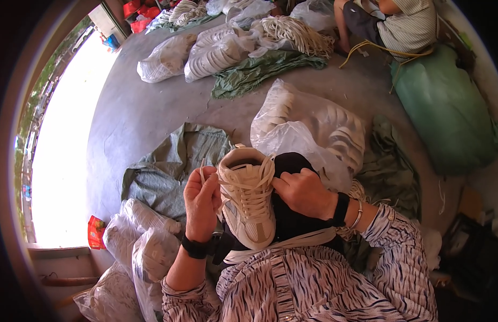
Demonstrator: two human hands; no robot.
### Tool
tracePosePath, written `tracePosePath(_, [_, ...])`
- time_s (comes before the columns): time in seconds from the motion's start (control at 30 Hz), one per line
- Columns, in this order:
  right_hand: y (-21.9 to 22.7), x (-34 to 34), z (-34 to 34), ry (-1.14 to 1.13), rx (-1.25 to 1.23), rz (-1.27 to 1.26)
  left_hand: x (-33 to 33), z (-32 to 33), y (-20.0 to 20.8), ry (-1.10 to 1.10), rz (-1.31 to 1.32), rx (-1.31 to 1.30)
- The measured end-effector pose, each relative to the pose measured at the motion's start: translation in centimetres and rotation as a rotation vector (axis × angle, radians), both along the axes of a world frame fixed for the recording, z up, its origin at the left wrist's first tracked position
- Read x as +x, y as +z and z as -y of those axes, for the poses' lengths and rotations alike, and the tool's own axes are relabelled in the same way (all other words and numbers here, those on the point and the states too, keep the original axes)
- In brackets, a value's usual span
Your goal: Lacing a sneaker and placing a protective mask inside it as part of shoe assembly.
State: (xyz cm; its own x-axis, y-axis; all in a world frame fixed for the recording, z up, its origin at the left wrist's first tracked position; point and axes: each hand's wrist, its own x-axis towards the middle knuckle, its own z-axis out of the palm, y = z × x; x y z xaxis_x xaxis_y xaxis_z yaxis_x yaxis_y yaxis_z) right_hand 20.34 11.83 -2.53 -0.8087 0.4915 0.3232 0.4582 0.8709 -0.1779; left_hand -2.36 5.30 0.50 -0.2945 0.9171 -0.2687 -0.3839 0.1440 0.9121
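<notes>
A beige and cream sneaker (251, 206) rests on my lap with its toe toward me, laced through several rows of eyelets. My left hand (199, 206) is closed at the shoe's left side, pinching a pale shoelace (203, 169) whose end sticks up above the fingers. At the upper right of the shoe, my right hand (304, 190) is closed, its thumb and finger pinched where the lace meets the shoe's edge; the fingertips partly hide that lace. A bundle of pale laces (308, 238) lies across my lap below the toe.
Ahead lies a clear plastic bag (313, 123) of pale shoe parts. Green sacking (179, 153) and stuffed plastic bags (152, 247) are at my left. A large green sack (447, 107) stands far right, near a seated person (407, 29). More filled bags (219, 51) lie farther back.
</notes>
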Motion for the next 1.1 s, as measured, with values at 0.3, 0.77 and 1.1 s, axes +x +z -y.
tracePosePath(0.3, [-0.3,-0.1,0.0,0.031,-0.003,-0.003,0.1,-0.2,-0.4,0.016,0.059,-0.003])
tracePosePath(0.77, [0.2,-0.2,-0.5,0.155,0.043,-0.334,-1.4,-0.2,0.0,0.101,0.097,0.031])
tracePosePath(1.1, [0.8,-0.3,1.4,0.137,-0.269,-0.243,-2.2,-0.2,0.2,0.165,0.108,0.061])
